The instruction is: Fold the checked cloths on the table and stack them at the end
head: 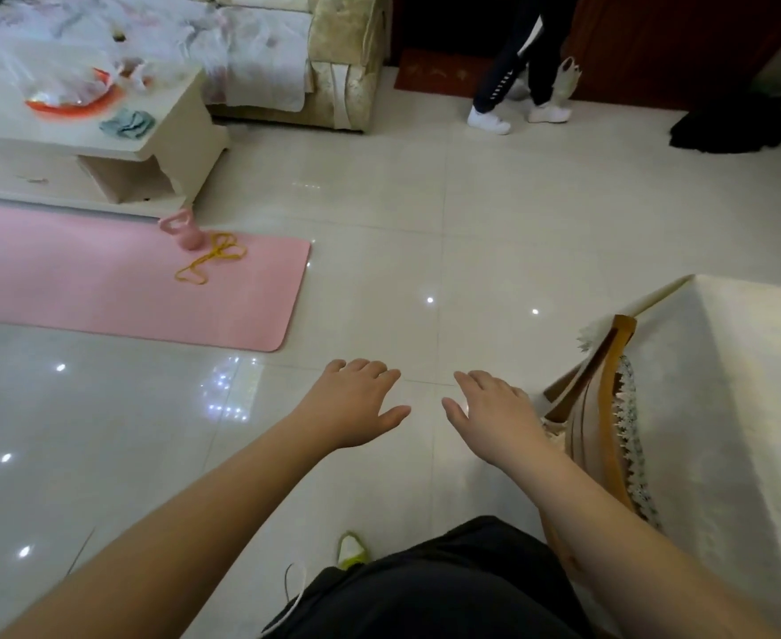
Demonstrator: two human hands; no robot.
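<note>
- Left hand [360,401] stretched forward over the glossy pale tiled floor [379,223], palm down, fingers loosely spread and relaxed, holding nothing.
- Right hand [494,410] held out beside it, a little apart, also palm down with fingers relaxed and empty.
- No checked cloths in sight; the table covered with a cream cloth [748,385] at the right edge, near the right hand, showing only bare cream surface in the visible part.
- Brown wooden chair with a lace-trimmed cover [605,408] tucked against that table, just beside the right wrist.
- Pink rectangular exercise mat [102,279] lying flat on the floor at left, well apart from both hands.
- Small pink kettlebell [181,228] at the mat's far edge, with a yellow looped band [213,260] just beside it on the mat.
- Low cream coffee table [149,145] beyond the mat, carrying an orange plate under a clear plastic bag [70,92] and a crumpled pale blue rag [126,123].
- Sofa draped in floral fabric [264,53] at the back.
- Legs of a second person in dark trousers and white shoes [513,76] near the far doorway.
</note>
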